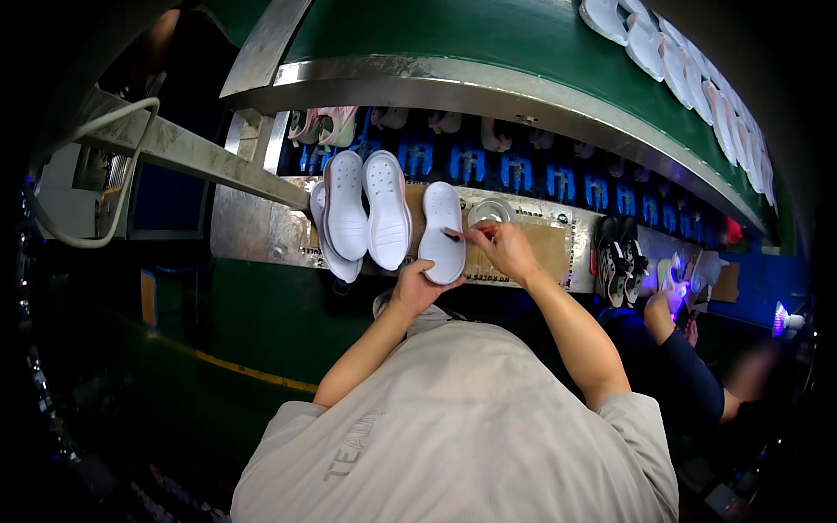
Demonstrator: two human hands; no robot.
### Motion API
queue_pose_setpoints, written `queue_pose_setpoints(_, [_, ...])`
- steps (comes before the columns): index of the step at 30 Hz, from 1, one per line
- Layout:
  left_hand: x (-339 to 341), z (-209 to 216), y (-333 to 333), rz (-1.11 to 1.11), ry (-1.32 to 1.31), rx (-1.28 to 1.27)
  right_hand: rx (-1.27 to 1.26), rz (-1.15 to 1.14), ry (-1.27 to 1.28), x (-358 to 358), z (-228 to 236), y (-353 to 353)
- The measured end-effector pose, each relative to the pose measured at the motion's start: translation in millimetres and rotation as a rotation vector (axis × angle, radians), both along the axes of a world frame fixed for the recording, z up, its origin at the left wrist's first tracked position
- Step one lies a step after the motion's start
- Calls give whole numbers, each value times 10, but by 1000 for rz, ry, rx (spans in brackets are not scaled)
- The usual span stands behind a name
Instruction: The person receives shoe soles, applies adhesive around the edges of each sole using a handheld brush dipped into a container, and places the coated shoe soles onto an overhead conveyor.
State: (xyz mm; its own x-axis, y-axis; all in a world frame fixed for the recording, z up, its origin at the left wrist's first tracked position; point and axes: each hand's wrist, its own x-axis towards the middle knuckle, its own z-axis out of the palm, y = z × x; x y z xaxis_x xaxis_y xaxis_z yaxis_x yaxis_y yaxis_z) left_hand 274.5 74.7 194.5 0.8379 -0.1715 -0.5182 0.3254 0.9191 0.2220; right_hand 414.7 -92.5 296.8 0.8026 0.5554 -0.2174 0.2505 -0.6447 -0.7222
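Note:
My left hand grips the heel end of a white shoe sole, whose toe points away from me. In my right hand is a small brush, its dark tip at the middle of that sole. Just beyond my right hand stands a round, pale bowl, partly hidden by the hand; its contents are hard to make out. To the left of the held sole lie more white soles, some of them overlapping, with rows of small holes in their front halves.
Blue racks carrying shoes run behind the taped work ledge. A metal-edged green belt above bears rows of white soles. Dark shoes stand at the right, beside a co-worker's hand. A metal bar juts in from the left.

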Motion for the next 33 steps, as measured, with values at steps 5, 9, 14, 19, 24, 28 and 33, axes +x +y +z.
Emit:
queue_pose_setpoints(5, [-80,-75,57,-10,-46,-300,11,-31,146,-250,-72,-92])
queue_pose_setpoints(9, [33,-292,137,-69,-17,-336,21,-7,264,-302,-42,-146])
queue_pose_setpoints(14, [43,-96,201,-125,-166,-356,114,16,402,-208,318,-194])
queue_pose_setpoints(19, [-35,524,326,-221,-434,-207,226,58,192,-44,949,-218])
queue_pose_setpoints(24, [10,913,451,-200,-502,-141,262,193,-219,-19,1196,-199])
queue_pose_setpoints(28, [84,1075,653,-178,-567,0,281,290,-166,-162,1264,-216])
queue_pose_setpoints(33, [239,1338,925,-165,-644,336,366,285,-76,-306,1294,-299])
